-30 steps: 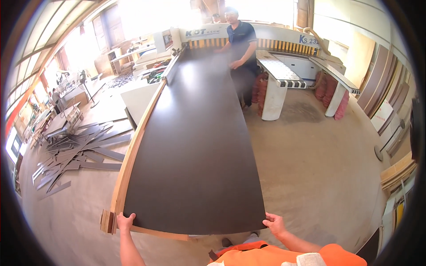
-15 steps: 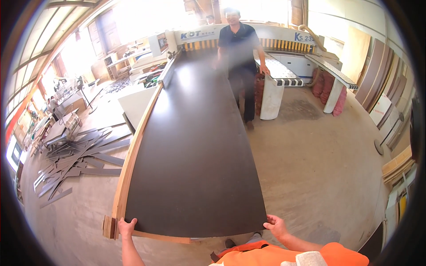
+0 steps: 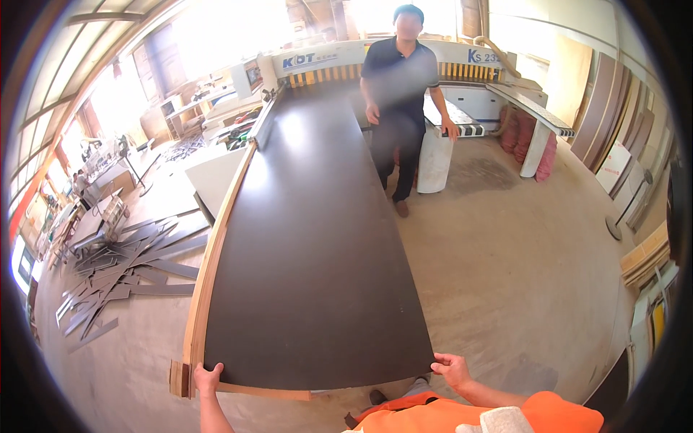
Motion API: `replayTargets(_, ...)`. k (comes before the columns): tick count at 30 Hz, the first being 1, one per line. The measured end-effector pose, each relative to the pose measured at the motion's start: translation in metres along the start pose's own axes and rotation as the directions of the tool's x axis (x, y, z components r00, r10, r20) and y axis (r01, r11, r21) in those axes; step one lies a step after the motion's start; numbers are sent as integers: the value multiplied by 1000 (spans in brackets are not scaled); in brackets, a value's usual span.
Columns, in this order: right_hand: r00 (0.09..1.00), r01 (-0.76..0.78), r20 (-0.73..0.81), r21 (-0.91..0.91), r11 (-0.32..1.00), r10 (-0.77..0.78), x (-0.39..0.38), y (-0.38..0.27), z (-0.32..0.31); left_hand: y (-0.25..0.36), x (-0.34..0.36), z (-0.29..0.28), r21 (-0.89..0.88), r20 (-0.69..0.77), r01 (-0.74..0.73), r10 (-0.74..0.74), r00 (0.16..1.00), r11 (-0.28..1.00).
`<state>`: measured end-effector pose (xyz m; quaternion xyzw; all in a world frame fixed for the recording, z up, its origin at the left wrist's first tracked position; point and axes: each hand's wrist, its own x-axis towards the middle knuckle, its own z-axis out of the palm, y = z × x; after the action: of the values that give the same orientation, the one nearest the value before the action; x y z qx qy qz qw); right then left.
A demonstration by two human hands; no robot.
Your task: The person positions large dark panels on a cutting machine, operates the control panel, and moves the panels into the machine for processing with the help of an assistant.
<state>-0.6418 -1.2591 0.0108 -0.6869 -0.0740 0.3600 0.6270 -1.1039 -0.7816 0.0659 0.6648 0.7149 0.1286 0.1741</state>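
Observation:
A long dark brown board (image 3: 310, 274) stretches away from me, its far end reaching the large panel saw (image 3: 325, 61). My left hand (image 3: 208, 378) grips its near left corner, thumb on top and fingers hidden below the edge. At the near right corner, my right hand (image 3: 452, 369) pinches the board with the thumb and fingers. Along the board's left side runs a light wooden rail (image 3: 205, 307), with a short stack of wood blocks (image 3: 180, 379) at its near end. A strip of pale wood (image 3: 267, 392) shows under the near edge.
A co-worker (image 3: 404, 94) in dark clothes stands right of the board, near the saw. White side tables (image 3: 440, 162) and red sacks (image 3: 521, 137) lie beyond. Dark offcut strips (image 3: 130, 267) are heaped on the floor at left. Sheets (image 3: 613, 108) lean along the right wall.
The co-worker has come closer and a little to the right, with the hand now off the side table. My hands keep their hold on the board's corners.

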Motion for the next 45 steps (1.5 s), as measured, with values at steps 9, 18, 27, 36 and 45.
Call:
replayTargets(9, 997, -60, -52, 39, 997, 62, -2, -2, 10, -8, 8, 11, 15, -52, -11, 11, 999, 1000)
replayTargets(18, 929, -366, 133, 207, 907, 345, 10, 6, 14, 4, -1, 1, -66, -6, 1, -2, 1000, 998)
replayTargets(27, 899, -437, 189, 353, 827, 395, 9, 3, 19, -5, 5, 2, -65, 10, 35, -34, 999, 997)
replayTargets(36, 901, -428, 129, 413, 804, 413, 12, 11, 17, -21, 18, 16, -10, -1, -28, 28, 1000, 1000)
replayTargets(45, 890, -427, 46, 430, 795, 453, 10, 3, 0, 16, -19, -3, 113, 180, -58, 37, 983, 992)
